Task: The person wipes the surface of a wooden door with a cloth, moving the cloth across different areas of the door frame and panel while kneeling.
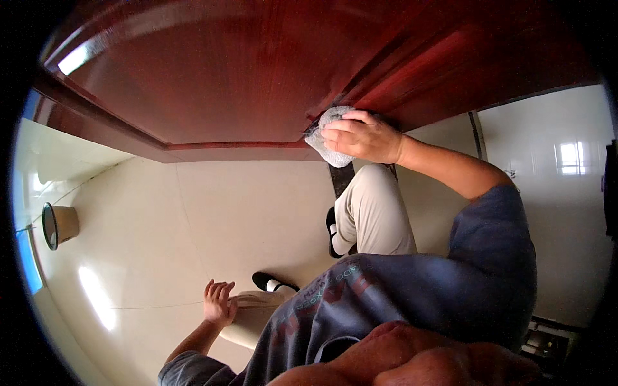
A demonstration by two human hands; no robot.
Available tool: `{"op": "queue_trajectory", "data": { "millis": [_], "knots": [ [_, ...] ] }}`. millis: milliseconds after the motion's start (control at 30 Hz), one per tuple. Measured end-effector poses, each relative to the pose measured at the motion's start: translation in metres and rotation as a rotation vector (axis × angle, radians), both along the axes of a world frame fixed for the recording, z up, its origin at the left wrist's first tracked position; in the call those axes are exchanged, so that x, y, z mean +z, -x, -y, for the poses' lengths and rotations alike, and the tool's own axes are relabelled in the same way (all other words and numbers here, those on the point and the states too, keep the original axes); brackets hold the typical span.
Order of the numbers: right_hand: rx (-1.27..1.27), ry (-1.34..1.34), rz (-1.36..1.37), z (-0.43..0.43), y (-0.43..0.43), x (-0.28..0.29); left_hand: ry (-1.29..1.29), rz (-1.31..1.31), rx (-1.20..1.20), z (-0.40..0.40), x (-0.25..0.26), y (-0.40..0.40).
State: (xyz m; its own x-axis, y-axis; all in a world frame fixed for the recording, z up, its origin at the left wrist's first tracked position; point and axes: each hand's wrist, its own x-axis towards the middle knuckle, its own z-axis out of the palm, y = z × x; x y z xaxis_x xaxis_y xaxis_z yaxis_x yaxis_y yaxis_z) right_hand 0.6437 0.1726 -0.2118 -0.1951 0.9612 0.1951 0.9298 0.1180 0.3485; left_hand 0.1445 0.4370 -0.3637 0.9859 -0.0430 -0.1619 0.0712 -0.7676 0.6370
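My right hand (363, 137) presses a grey cloth (333, 153) against the lower part of a glossy dark-red wooden door (231, 82). The cloth is bunched under my fingers, over a moulding where the raised panels meet. Part of that moulding is hidden by the cloth and hand. My left hand (220, 303) is away from the door, beside my bent leg in beige trousers (381, 212)'s counterpart on the left. Its fingers are slightly spread, and nothing shows in it.
A bin (66, 224) with a dark rim stands on the pale tiled floor (251, 207) near the left wall. A dark threshold strip (342, 179) crosses the floor beneath the door. White wall tiles (545, 193) rise on the right. My feet wear black slippers (264, 280).
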Motion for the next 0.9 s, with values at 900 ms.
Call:
{"op": "queue_trajectory", "data": {
  "millis": [900],
  "knots": [
    [-0.4,-0.76,0.15,0.07,-0.037,0.494,-0.507,-0.725,0.077,0.11,0.153,-0.048]
  ]
}}
